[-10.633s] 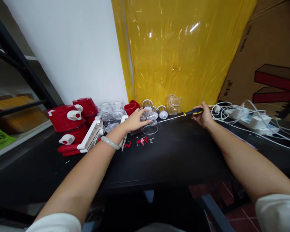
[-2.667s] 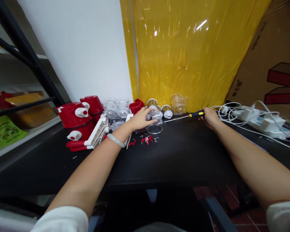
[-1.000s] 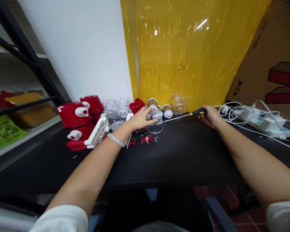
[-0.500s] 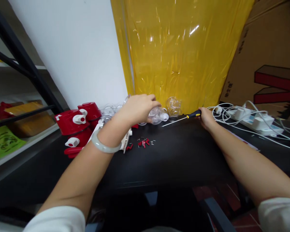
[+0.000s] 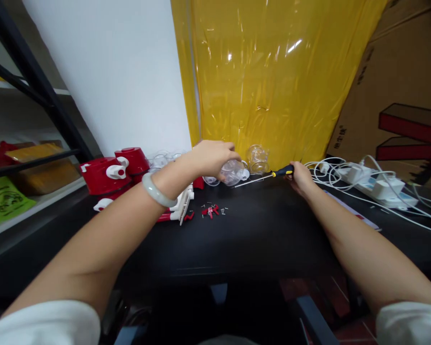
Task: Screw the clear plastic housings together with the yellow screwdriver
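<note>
Left hand [image 5: 210, 157] lifted off black table [image 5: 258, 230], fingers clamped on clear plastic cup [image 5: 232, 172], looks empty. Right hand [image 5: 299, 175] gripping screwdriver [image 5: 269, 176] handle, tip by clear jar [image 5: 257, 159], contents unclear.

A white wall [image 5: 122, 72] stands far left, with a glossy yellow plastic sheet [image 5: 269, 72] beside it. A black table [image 5: 258, 235] fills the near ground; a dark metal shelf [image 5: 25, 158] stands left.

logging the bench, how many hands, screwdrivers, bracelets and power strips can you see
hands: 2, left hand on a clear plastic part, right hand at the screwdriver
screwdrivers: 1
bracelets: 1, bracelet
power strips: 1, power strip
total: 5
</note>
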A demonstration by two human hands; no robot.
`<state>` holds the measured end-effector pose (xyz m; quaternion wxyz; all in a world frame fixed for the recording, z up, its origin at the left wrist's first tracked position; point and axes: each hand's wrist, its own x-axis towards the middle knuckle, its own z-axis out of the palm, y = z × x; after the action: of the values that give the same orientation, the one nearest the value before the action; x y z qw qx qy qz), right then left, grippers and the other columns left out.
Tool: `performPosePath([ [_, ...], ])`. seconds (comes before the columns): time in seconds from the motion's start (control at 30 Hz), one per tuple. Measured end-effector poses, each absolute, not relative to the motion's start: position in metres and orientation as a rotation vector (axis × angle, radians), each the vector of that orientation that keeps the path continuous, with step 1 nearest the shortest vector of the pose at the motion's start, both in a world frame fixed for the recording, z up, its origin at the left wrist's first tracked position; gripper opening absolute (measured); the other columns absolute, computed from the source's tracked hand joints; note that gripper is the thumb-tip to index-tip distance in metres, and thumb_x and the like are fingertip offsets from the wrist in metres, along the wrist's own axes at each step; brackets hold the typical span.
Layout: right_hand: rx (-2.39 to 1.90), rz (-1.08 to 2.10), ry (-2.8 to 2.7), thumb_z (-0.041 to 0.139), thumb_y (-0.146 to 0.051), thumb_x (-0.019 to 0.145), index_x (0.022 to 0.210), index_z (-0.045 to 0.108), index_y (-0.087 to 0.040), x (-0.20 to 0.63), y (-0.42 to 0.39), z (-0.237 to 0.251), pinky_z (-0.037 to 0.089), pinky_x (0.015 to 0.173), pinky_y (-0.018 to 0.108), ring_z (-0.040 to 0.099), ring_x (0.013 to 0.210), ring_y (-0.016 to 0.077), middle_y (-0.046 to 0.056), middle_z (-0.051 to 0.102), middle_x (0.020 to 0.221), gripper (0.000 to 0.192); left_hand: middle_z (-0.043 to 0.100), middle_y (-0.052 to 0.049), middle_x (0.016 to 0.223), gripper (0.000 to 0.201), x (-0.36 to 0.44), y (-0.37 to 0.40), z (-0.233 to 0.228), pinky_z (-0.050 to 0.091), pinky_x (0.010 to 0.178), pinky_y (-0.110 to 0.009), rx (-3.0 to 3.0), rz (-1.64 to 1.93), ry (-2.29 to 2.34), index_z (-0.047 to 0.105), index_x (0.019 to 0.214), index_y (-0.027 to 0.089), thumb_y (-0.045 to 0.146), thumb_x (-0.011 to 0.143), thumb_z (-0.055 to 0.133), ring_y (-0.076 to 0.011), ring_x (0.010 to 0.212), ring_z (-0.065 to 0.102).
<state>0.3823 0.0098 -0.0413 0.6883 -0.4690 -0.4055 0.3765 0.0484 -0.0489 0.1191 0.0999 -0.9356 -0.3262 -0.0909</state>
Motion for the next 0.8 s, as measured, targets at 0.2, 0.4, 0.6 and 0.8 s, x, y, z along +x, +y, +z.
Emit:
performPosePath([
  [0.2, -0.965, 0.909, -0.733, 0.051, -0.034, 0.100, 0.064, 0.033, -0.025, 0.381, 0.000, -0.029, 0.045, 0.045, 0.023, 0.030, 0.035, 0.0107, -0.005, 0.031, 0.039, 0.041, 0.065, -0.008, 0.123, 0.065, -0.002, -0.055, 0.090, 0.055, 0.096, -0.043, -2.758, -0.785, -1.041, 0.066, 0.139, 0.029, 0.049, 0.081, 0.088, -0.0290, 0.108, 0.067],
  [0.4, -0.862, 0.866, -0.749, 0.057, -0.045, 0.099, 0.067, 0.034, -0.026, 0.385, -0.003, -0.021, 0.047, 0.047, 0.022, 0.032, 0.037, 0.0102, -0.006, 0.030, 0.041, 0.044, 0.061, -0.011, 0.133, 0.068, -0.019, -0.047, 0.035, 0.050, 0.113, -0.052, -2.586, -1.226, -1.027, 0.053, 0.144, 0.028, 0.045, 0.086, 0.084, -0.0322, 0.127, 0.060],
  [0.6, -0.808, 0.729, -0.737, 0.059, -0.034, 0.094, 0.068, 0.042, -0.027, 0.379, -0.008, -0.012, 0.044, 0.042, 0.023, 0.034, 0.039, 0.0105, -0.005, 0.031, 0.045, 0.032, 0.054, -0.015, 0.139, 0.072, -0.020, -0.026, 0.006, 0.044, 0.120, -0.056, -2.524, -1.287, -0.806, 0.042, 0.145, 0.026, 0.049, 0.090, 0.082, -0.0348, 0.136, 0.053],
  [0.8, -0.643, 0.854, -0.565, 0.058, -0.034, 0.090, 0.067, 0.040, -0.025, 0.383, -0.008, -0.005, 0.040, 0.036, 0.020, 0.031, 0.037, 0.0087, -0.006, 0.038, 0.047, 0.030, 0.055, -0.014, 0.135, 0.085, -0.028, -0.008, -0.003, 0.050, 0.110, -0.058, -2.352, -1.536, -0.334, 0.039, 0.149, 0.028, 0.080, 0.088, 0.067, -0.0356, 0.127, 0.059],
])
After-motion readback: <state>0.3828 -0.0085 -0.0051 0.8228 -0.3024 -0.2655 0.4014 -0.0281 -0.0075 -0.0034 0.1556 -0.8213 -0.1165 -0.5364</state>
